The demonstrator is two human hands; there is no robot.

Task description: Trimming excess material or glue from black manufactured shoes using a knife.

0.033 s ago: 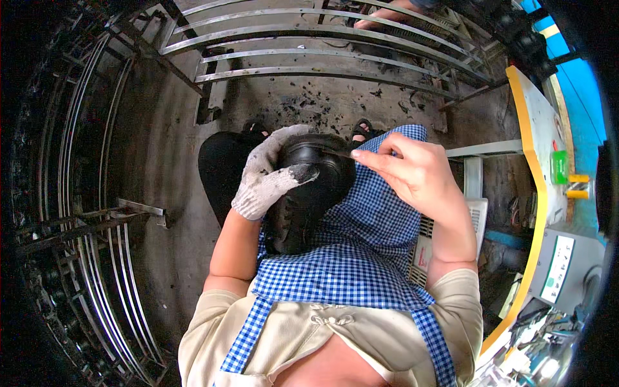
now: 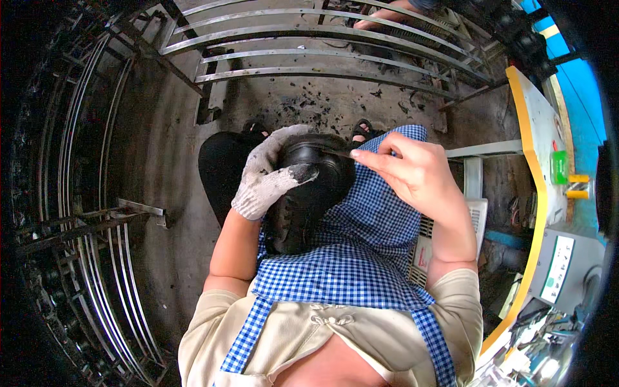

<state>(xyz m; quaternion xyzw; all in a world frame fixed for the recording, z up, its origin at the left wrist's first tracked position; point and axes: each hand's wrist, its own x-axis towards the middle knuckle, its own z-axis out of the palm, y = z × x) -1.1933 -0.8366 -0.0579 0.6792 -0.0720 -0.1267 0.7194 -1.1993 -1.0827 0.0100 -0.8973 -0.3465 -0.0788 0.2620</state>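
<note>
A black lace-up boot [image 2: 313, 164] rests on my lap, its rounded toe pointing away from me and its laced shaft toward my waist. My left hand [image 2: 267, 169], in a whitish knit glove with black stains, is closed around the front of the boot, the thumb lying across its upper. At the right side of the toe, my bare right hand [image 2: 409, 169] pinches with thumb and forefinger close to the sole's edge. Whatever thin thing lies between those fingertips is too small to make out. Under the boot spreads a blue-and-white checked apron [image 2: 348, 258].
Metal rail racks stand ahead [image 2: 335, 74] and at my left [image 2: 103, 277]. Black scraps [image 2: 309, 103] litter the floor. To my right are a yellow-edged table [image 2: 532, 161], a green item [image 2: 559, 167] and a grey machine [image 2: 561, 264]. Another person's arm [image 2: 383, 14] shows beyond the far rack.
</note>
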